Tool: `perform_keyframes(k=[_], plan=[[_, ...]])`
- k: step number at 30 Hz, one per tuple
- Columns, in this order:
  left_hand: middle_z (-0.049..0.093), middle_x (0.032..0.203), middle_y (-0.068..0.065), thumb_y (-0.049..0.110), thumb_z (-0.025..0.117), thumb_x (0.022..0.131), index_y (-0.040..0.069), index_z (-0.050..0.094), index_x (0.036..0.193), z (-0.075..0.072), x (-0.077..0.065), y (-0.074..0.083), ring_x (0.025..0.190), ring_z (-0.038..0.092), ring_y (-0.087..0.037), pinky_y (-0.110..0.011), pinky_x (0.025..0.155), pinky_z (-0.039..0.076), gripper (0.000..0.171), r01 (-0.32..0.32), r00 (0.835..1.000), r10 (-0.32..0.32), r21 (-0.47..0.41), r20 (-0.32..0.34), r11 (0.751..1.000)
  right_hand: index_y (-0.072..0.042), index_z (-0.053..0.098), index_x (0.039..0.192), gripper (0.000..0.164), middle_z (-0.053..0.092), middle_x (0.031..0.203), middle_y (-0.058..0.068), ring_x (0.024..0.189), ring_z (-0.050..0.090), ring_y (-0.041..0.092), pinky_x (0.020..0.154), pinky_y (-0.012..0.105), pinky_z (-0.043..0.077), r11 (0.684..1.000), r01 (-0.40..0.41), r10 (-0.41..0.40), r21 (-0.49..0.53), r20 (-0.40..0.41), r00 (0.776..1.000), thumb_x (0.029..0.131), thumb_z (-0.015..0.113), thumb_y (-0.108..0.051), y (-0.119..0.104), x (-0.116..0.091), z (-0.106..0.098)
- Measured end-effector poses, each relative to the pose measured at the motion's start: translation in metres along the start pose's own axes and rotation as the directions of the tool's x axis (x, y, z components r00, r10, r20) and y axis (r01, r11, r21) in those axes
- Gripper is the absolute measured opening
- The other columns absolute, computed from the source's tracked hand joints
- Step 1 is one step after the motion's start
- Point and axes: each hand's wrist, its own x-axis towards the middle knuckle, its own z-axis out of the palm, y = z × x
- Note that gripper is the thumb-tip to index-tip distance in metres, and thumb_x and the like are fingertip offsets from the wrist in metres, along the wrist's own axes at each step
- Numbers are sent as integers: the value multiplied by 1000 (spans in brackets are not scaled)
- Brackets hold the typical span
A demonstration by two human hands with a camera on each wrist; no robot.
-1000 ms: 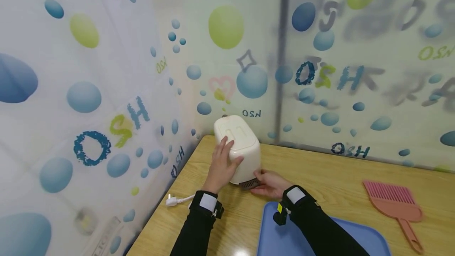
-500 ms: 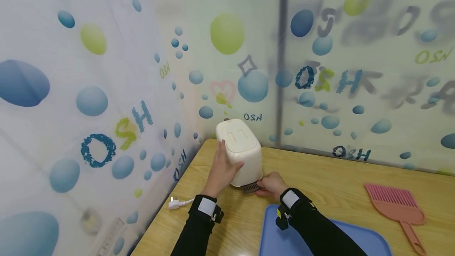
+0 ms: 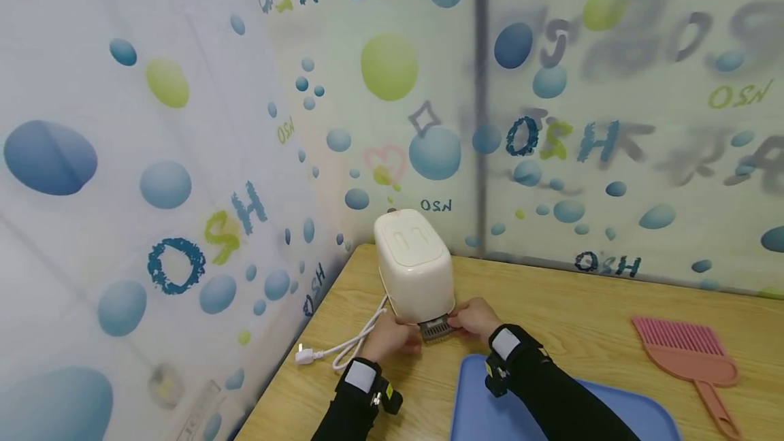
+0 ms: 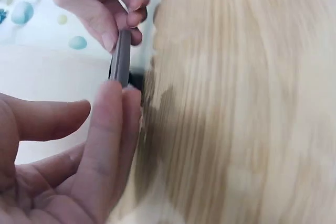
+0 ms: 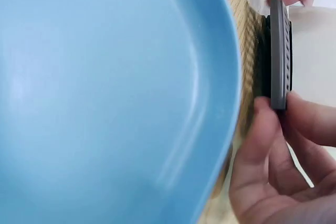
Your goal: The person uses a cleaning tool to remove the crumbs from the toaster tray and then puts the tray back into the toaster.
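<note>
A cream, rounded household appliance (image 3: 422,278) stands on the wooden table, with two long marks on its top. From its base at the near end sticks out a grey slotted tray (image 3: 437,330). My right hand (image 3: 478,318) pinches one end of this tray between thumb and fingers, as the right wrist view shows. At the other end is my left hand (image 3: 392,337); in the left wrist view its fairly straight fingers (image 4: 107,114) touch the tray while the thumb is apart from it. How far the tray reaches into the base is hidden.
A white power cord with its plug (image 3: 304,354) lies to the left of the appliance. Partly under the right forearm is a blue tray (image 3: 649,408). A salmon dustpan (image 3: 689,363) lies at the right. Patterned curtains (image 3: 392,141) border the table behind and left.
My left hand has come down from the appliance's side to the slotted tray at its base. The right hand keeps hold of that tray, of which more now shows.
</note>
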Motion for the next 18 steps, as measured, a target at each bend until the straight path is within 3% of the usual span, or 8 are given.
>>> perform_keyframes(k=[2,4,10,18], plan=[[68,84,-12,-1,67,92,-9,66,96,5,1,-3,68,69,-18,-33,66,60,10,69,997,-64,-106,48,992,9,71,101,14,67,88,11,72,62,22,62,29,51,999,25,-26,-30,-13,1000,90,71,0,2,0,-1],[67,82,-11,-1,67,92,-9,65,96,9,2,-5,66,68,-17,-33,65,60,9,93,994,-85,-119,72,988,8,72,96,12,66,85,10,71,61,22,60,28,46,998,39,-40,-50,-18,999,87,73,0,3,-1,-2],[66,65,-7,-1,66,93,-9,67,86,16,2,-7,57,64,-12,-28,57,57,10,93,993,-89,-43,79,995,2,74,88,6,61,76,7,63,52,20,54,25,36,993,19,-20,-116,-6,1000,87,74,-4,3,-3,-6],[66,66,-8,0,68,91,-9,68,84,19,-3,-2,56,64,-13,-29,57,57,12,99,987,-100,16,129,995,-1,75,82,5,58,71,6,57,47,18,51,25,30,984,8,-6,-175,14,1000,86,73,-4,3,-10,-13]])
